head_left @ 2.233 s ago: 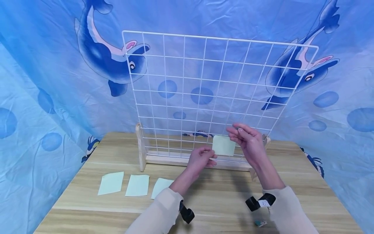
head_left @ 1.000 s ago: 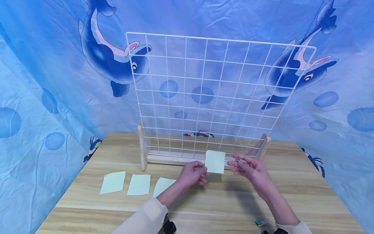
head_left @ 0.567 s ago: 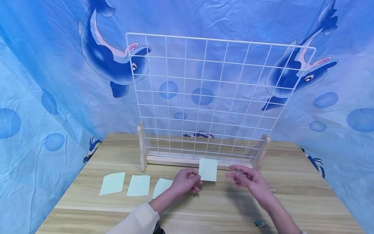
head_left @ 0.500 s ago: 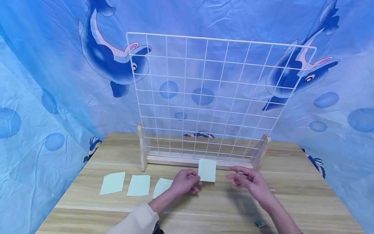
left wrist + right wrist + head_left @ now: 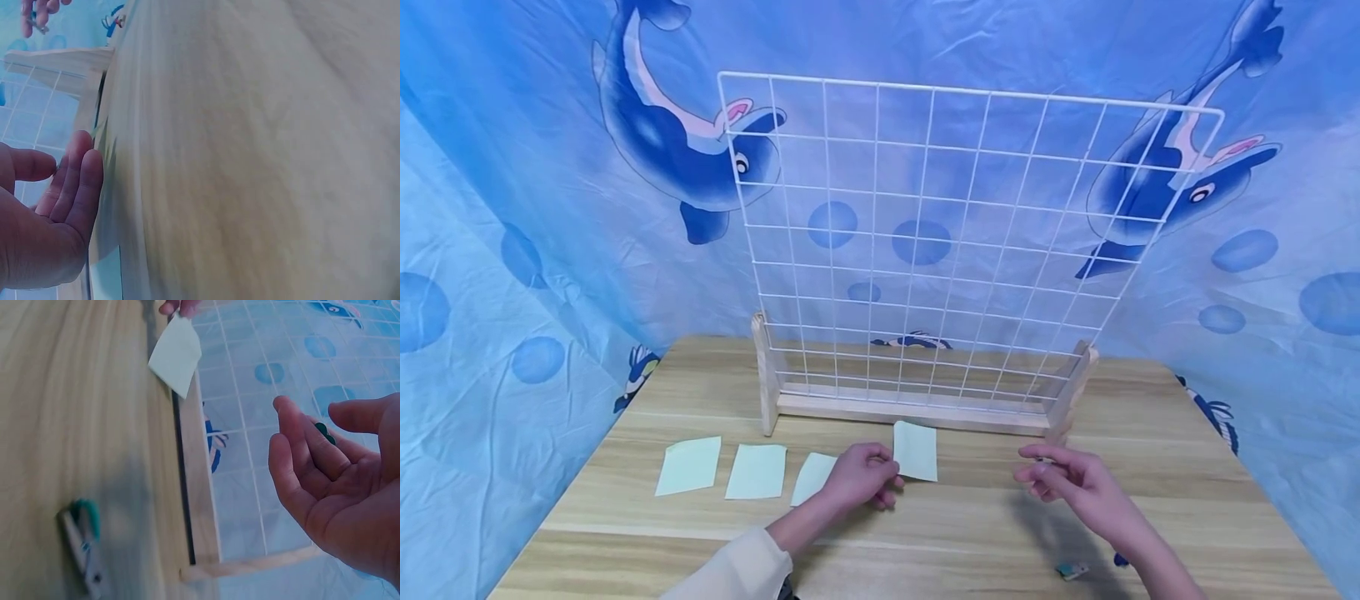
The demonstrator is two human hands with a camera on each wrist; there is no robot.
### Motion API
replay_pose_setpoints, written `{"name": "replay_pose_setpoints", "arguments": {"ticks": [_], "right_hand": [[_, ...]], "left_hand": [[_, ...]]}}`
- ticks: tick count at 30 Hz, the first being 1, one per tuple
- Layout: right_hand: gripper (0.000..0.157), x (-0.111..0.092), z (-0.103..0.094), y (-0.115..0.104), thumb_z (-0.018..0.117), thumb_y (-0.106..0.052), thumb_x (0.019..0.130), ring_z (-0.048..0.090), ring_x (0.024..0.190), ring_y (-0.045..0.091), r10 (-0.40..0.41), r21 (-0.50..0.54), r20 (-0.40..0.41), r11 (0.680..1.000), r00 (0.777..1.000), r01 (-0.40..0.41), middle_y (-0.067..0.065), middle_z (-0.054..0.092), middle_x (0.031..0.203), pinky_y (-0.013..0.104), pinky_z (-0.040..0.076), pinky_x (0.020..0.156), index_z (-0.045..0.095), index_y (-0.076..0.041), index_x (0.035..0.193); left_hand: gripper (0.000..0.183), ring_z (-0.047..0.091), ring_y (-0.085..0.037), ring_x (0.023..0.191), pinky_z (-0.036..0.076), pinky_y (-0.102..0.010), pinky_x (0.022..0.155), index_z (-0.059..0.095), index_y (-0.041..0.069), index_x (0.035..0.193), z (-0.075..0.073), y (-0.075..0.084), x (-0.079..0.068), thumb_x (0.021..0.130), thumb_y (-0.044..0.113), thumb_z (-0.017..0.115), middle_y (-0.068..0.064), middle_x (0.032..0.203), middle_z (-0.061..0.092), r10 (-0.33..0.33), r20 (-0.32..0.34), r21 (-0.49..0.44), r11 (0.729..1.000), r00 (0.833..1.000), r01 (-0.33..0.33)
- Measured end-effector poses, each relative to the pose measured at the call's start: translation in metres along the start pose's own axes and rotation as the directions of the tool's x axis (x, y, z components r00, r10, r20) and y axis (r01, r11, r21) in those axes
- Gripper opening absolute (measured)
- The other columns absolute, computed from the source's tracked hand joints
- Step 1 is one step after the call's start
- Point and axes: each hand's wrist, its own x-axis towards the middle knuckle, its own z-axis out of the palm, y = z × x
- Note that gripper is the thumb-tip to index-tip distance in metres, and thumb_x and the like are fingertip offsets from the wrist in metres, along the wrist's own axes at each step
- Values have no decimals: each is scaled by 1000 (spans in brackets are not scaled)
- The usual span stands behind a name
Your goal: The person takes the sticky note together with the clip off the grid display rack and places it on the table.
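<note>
My left hand point(image 5: 859, 477) pinches a pale green paper note point(image 5: 915, 452) by its left edge, just in front of the rack's wooden base. The note leans up from the table; in the right wrist view the same note point(image 5: 177, 355) hangs from the left fingers. My right hand point(image 5: 1078, 487) is raised over the table at the right. A small clip with a green end point(image 5: 324, 432) is held among its fingers, mostly hidden by them. On the table below lies a small clothespin with a teal end point(image 5: 1072, 571).
Several more pale green notes, among them a left one point(image 5: 688, 466) and a middle one point(image 5: 756, 472), lie in a row on the left. A white wire grid point(image 5: 925, 242) stands in a wooden base point(image 5: 910, 410). A small blue object point(image 5: 1122, 560) shows beside the right forearm.
The left hand has brought the note down and left, from in front of the grid to near the tabletop. My right hand has lowered, then shifted right, away from the note.
</note>
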Motion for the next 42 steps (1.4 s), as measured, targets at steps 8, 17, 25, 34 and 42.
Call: {"name": "replay_pose_setpoints", "arguments": {"ticks": [8, 17, 25, 34, 42], "right_hand": [[37, -22, -5, 14, 43, -8, 103, 69, 88, 17, 24, 10, 37, 1000, 999, -25, 13, 72, 101, 35, 59, 72, 45, 19, 128], [40, -41, -16, 31, 47, -11, 101, 68, 95, 14, 199, 11, 64, 980, 978, -200, 27, 67, 106, 31, 58, 78, 45, 19, 128], [40, -59, -26, 39, 52, -17, 100, 68, 92, 10, 277, -105, 40, 957, 960, -272, 20, 69, 105, 24, 57, 75, 52, 15, 125], [40, -83, -34, 53, 52, -25, 100, 66, 84, 9, 421, -212, 92, 894, 902, -395, 5, 70, 96, 20, 51, 68, 56, 8, 123], [33, -90, -24, 61, 56, -27, 97, 63, 74, 18, 531, -285, 96, 825, 842, -488, 0, 66, 87, 28, 52, 60, 63, 1, 112]], "left_hand": [[20, 61, -12, 50, 56, -29, 50, 61, -6, 103, -10, -5, -9, 87, 6, 57, -13, 76, 70, -19, 13, 15, 1000, 1000, 19], [41, 62, -13, 50, 56, -30, 50, 52, -14, 121, -19, -8, -19, 87, 8, 58, -10, 75, 70, -38, 12, 41, 998, 999, 38], [51, 63, -17, 52, 57, -32, 51, 45, -17, 129, -22, -4, -23, 87, 9, 58, -10, 74, 69, -22, 23, 87, 996, 999, 20], [55, 64, -19, 54, 57, -33, 51, 42, -11, 136, -28, -8, -27, 90, 15, 59, -7, 74, 69, 27, 32, 206, 978, 999, -33], [53, 64, -20, 53, 56, -33, 49, 44, -7, 136, -38, -8, -33, 91, 17, 60, -8, 71, 68, 42, 34, 242, 969, 999, -50]]}}
